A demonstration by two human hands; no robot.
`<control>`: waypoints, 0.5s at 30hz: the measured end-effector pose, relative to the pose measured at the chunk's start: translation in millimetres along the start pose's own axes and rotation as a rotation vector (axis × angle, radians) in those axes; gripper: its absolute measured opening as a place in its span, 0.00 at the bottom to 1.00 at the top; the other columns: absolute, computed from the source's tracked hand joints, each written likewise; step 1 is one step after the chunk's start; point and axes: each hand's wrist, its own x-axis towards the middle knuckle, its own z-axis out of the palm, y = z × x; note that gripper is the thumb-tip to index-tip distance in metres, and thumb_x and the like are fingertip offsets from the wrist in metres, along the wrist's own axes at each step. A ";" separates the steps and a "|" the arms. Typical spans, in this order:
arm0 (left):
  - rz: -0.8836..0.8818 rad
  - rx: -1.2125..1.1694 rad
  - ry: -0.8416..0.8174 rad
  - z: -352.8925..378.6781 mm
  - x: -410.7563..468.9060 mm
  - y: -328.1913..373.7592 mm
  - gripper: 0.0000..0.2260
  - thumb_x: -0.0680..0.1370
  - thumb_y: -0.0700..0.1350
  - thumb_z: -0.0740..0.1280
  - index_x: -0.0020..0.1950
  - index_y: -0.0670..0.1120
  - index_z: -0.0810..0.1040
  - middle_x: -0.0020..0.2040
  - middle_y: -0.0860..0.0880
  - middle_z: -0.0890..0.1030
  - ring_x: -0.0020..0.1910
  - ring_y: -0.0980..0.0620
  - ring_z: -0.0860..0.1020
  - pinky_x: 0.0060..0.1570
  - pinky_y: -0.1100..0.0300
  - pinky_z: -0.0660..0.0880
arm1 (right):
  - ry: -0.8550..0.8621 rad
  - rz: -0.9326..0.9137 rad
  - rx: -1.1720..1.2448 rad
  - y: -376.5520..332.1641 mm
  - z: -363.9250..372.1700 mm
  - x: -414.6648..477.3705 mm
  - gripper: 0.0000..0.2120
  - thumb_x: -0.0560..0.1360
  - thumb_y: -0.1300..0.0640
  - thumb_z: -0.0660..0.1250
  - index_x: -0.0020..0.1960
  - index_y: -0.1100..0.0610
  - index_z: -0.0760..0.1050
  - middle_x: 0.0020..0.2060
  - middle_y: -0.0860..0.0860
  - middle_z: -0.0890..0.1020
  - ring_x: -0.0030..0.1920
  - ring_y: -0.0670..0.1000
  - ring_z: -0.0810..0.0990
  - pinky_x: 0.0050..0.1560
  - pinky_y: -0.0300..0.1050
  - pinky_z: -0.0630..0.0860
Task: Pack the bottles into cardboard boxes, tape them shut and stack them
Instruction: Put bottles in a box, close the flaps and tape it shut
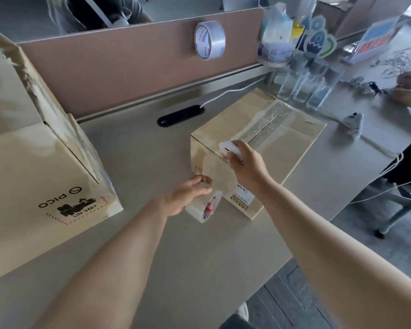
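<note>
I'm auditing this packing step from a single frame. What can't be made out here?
All in the head view:
Contents of the small box: taped flaps hide them.
Kind of white tool: the right hand covers most of it.
Label on the tape roll: the left hand hides part.
Far side of the large box: cut off by the left edge.
The clear containers at the back: blurred.
</note>
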 end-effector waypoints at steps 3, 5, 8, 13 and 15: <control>0.068 0.102 -0.014 -1.2 -2.6 -3.1 0.06 0.80 0.40 0.59 0.56 0.47 0.69 0.34 0.40 0.78 0.28 0.47 0.77 0.38 0.59 0.74 | 0.003 -0.037 -0.034 9.3 6.1 -7.5 0.13 0.80 0.60 0.56 0.64 0.58 0.70 0.43 0.47 0.77 0.43 0.52 0.75 0.43 0.41 0.67; 0.065 0.155 -0.042 -3.6 0.2 -6.6 0.05 0.80 0.41 0.60 0.55 0.48 0.68 0.32 0.41 0.79 0.30 0.46 0.77 0.49 0.55 0.71 | 0.006 -0.054 -0.052 12.4 5.6 -9.2 0.12 0.80 0.60 0.57 0.62 0.59 0.71 0.43 0.46 0.79 0.42 0.52 0.76 0.42 0.42 0.69; 0.001 0.237 -0.025 -6.5 6.6 -16.2 0.05 0.79 0.46 0.61 0.54 0.48 0.69 0.33 0.42 0.79 0.31 0.51 0.78 0.58 0.52 0.65 | -0.001 -0.048 -0.058 14.6 5.7 -8.4 0.09 0.79 0.59 0.59 0.58 0.58 0.73 0.42 0.48 0.80 0.41 0.54 0.78 0.41 0.44 0.72; 0.017 0.184 0.002 -5.2 7.5 -25.5 0.09 0.79 0.47 0.63 0.56 0.45 0.70 0.36 0.46 0.80 0.28 0.48 0.77 0.48 0.58 0.72 | 0.019 -0.037 -0.108 17.5 9.2 -8.5 0.08 0.78 0.56 0.60 0.56 0.57 0.73 0.44 0.54 0.83 0.37 0.53 0.76 0.39 0.43 0.69; 0.028 0.157 0.019 -7.0 6.4 -24.0 0.06 0.79 0.46 0.64 0.51 0.45 0.70 0.40 0.46 0.79 0.27 0.48 0.77 0.39 0.61 0.73 | 0.029 -0.026 -0.125 15.6 9.6 -8.2 0.08 0.78 0.56 0.61 0.54 0.58 0.73 0.43 0.54 0.82 0.38 0.53 0.75 0.38 0.42 0.68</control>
